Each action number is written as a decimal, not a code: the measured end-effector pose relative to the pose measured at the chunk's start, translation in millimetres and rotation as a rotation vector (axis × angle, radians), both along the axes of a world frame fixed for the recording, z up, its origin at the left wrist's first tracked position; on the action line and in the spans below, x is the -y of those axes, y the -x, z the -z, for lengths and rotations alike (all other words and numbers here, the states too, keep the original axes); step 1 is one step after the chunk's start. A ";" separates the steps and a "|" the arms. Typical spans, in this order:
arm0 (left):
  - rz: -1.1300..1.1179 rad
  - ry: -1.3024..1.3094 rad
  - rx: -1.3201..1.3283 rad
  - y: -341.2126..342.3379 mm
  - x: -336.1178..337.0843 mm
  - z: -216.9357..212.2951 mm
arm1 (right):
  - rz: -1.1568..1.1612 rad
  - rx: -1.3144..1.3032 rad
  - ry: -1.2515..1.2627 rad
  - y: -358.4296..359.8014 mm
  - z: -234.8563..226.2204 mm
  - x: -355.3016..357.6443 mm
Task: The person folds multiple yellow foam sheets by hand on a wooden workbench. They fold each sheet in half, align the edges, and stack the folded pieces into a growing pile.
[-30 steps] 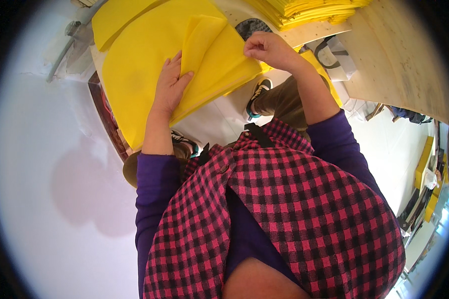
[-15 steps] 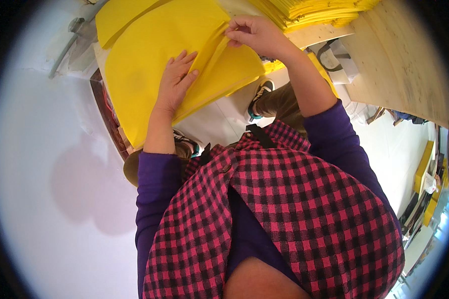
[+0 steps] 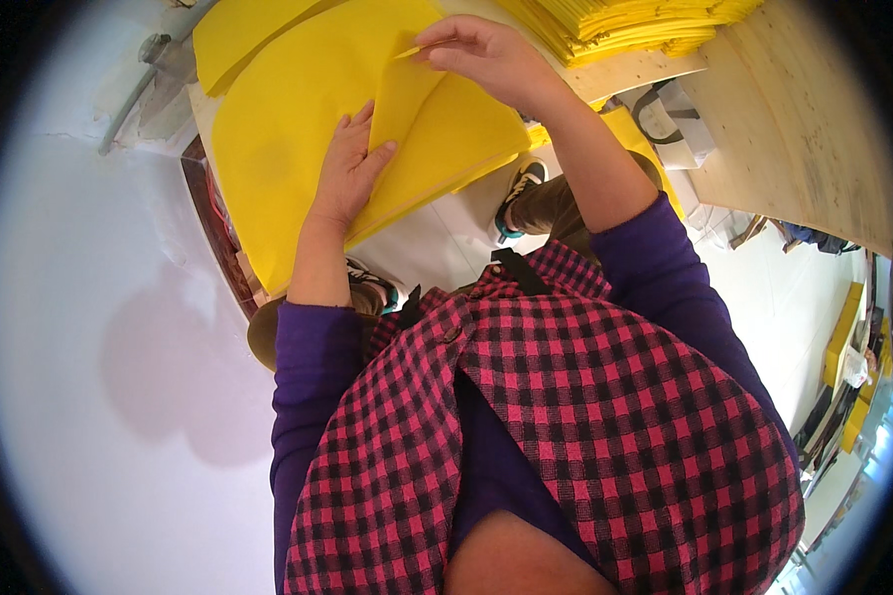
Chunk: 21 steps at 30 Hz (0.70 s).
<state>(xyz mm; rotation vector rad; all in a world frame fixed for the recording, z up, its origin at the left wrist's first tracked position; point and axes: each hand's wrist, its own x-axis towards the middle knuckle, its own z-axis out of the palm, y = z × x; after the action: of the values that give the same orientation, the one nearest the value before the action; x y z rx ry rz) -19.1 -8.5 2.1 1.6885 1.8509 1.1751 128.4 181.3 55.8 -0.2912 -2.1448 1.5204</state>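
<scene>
- While the yellow sheets [image 3: 283, 129] lie layered at far left, I have the left hand [image 3: 347, 177] resting on them, fingers extended, thumb spread. Essentially unmoved over the last second; I log it as steadying (inference).
- Right of it: the flap [image 3: 402, 114] of the top sheet, turned up, its left edge beside the thumb. Half a second ago I saw it narrow and bunched; now it is broader, its corner farther left.
- Next right: the right hand [image 3: 491, 64], thumb and index finger pinching that corner. One second ago it was clear of the flap, by the sheets' right edge. For the work, I judge the flap is now controlled.
- Far right: the yellow stack [image 3: 625, 25], no change noted.
</scene>
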 end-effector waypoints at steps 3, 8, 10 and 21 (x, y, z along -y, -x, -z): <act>-0.032 0.009 0.021 -2.0 0.9 0.8 | 0.108 -0.047 0.169 -15.1 6.0 -2.5; -0.042 -0.001 0.013 -2.7 -0.5 0.4 | 0.239 0.001 0.214 -50.0 31.8 -20.4; -0.058 0.015 0.025 -3.9 -0.3 -0.4 | 0.308 0.047 0.149 -63.2 45.3 -30.9; -0.074 0.073 0.048 -6.6 0.2 -7.6 | 0.499 0.505 -0.485 -70.0 109.2 -53.1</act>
<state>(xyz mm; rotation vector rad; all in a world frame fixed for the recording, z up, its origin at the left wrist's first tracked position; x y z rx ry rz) -12.4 -8.8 9.6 1.5516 1.9182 1.1512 198.4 234.5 -53.3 -1.0280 -2.4715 0.6629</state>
